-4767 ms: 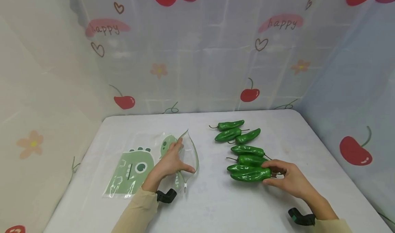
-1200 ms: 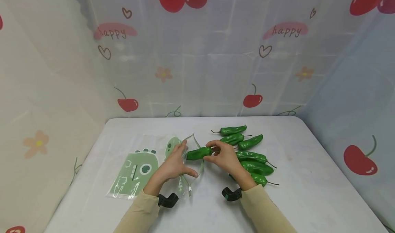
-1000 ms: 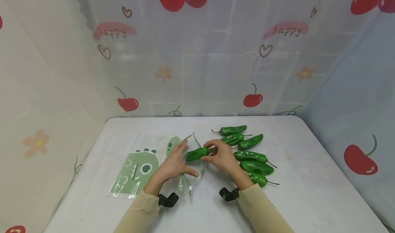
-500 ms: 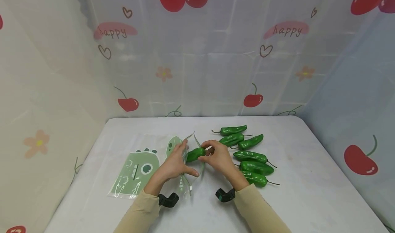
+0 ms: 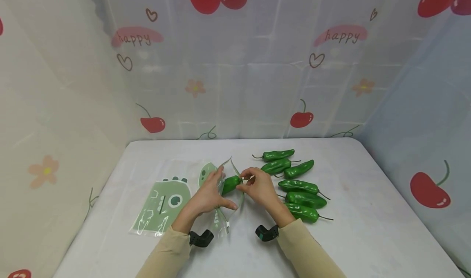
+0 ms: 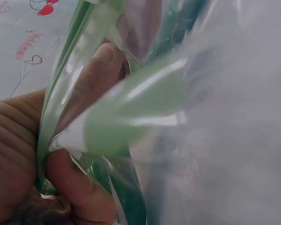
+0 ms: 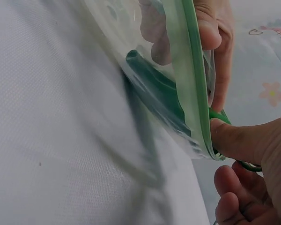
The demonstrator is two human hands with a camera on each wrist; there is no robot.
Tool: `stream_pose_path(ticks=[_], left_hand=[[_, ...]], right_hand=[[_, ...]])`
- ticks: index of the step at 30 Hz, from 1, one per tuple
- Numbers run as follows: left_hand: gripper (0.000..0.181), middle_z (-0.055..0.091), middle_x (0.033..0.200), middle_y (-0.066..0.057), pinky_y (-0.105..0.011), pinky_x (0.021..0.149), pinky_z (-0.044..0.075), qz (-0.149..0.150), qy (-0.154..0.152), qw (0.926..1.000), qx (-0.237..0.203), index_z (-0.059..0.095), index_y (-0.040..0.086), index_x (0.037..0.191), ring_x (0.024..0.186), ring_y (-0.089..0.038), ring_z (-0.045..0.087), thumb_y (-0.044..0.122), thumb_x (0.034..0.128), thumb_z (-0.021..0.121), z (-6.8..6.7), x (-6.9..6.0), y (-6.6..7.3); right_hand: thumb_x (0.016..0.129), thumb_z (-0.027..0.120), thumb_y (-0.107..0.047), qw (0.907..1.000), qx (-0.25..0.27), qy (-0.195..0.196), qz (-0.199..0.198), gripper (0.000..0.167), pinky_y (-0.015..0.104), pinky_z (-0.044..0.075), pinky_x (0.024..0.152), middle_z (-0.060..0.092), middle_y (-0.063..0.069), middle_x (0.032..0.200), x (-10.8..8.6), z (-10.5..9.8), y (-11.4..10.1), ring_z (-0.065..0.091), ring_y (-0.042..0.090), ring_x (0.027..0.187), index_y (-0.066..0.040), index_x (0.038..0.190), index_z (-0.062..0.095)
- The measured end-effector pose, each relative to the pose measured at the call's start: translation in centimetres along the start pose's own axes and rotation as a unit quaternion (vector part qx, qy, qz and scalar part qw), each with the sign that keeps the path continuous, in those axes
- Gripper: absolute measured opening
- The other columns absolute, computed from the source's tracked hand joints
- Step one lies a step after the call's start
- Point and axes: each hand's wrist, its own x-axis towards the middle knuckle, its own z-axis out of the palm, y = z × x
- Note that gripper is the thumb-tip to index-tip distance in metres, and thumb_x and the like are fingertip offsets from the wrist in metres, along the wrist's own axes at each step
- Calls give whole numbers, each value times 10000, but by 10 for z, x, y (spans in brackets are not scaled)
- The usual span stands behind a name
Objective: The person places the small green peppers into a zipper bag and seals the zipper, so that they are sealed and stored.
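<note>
A clear zip bag (image 5: 158, 208) with a green cartoon print lies on the table, its mouth spread and facing right. My left hand (image 5: 206, 196) is at that mouth, with fingers and thumb spread wide against the film. My right hand (image 5: 263, 188) pinches the stem end of a green pepper (image 5: 231, 184). Most of this pepper is inside the bag; in the right wrist view its dark body (image 7: 154, 86) shows through the plastic, with my right thumb (image 7: 239, 138) at the green-edged rim (image 7: 199, 70). Blurred printed film (image 6: 131, 112) fills much of the left wrist view.
Several more green peppers lie to the right of my right hand, among them a front one (image 5: 305, 213) and a back one (image 5: 278, 155). The white table (image 5: 368, 212) meets a printed curtain (image 5: 254, 86) behind and at both sides.
My right hand has gone from the pepper group leftward to the bag mouth with one pepper. During the last second it has slid this pepper farther into the bag. The left hand stays put.
</note>
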Motion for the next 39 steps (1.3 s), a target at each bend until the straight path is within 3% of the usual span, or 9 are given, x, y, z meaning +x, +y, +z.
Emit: stream_pose_path(ticks=[8,13,16,20,25,32,39], left_hand=[[1402,431,1577,-154,-561,1151,397,13,13,10000,-73,149,144,1669,1454,-363,427,355,592,1021,-2,-1,0],[1405,435,1578,-151,-559,1157,391,29,15,10000,-74,146,148,1670,1457,-365,425,352,590,1022,-2,-1,1],[1409,440,1575,-148,-556,1161,386,27,36,10000,-71,148,150,1670,1457,-364,425,350,584,1024,-2,-1,0],[1415,440,1575,-144,-552,1163,383,20,46,10000,-85,148,149,1670,1458,-360,422,343,579,1027,-2,0,0],[1413,438,1575,-137,-548,1154,396,15,80,10000,-18,150,147,1670,1454,-351,429,362,581,1024,-3,-1,1],[1394,433,1579,-133,-560,1132,416,6,87,10000,10,150,154,1670,1449,-357,435,360,599,1017,-4,-2,3],[1379,433,1585,-127,-571,1127,419,-4,90,10000,7,154,167,1671,1446,-354,440,356,610,1014,-4,-3,5]], right_hand=[[820,888,-197,9995,-75,241,205,204,275,502,618,664,-12,824,1,0,3,599,126,737,-169,948,733],[921,792,-207,9993,106,342,92,94,292,541,703,739,-18,877,-1,-1,5,654,113,797,-167,1002,763],[977,725,-204,9988,321,353,63,123,310,566,753,762,-13,930,-3,-2,5,690,122,839,-135,1074,757],[1003,688,-196,9974,643,305,96,152,313,563,727,792,23,962,-4,-4,3,718,138,839,-107,1123,719],[968,741,-244,9962,791,254,267,96,311,504,674,808,56,955,-4,-4,2,729,124,820,-181,1029,702],[870,838,-222,9972,684,214,223,44,281,541,701,768,-62,870,-1,-2,-2,686,96,812,-217,878,795],[885,822,-208,9987,443,101,236,63,308,574,730,786,-52,924,-1,0,-10,707,113,859,-187,944,827]])
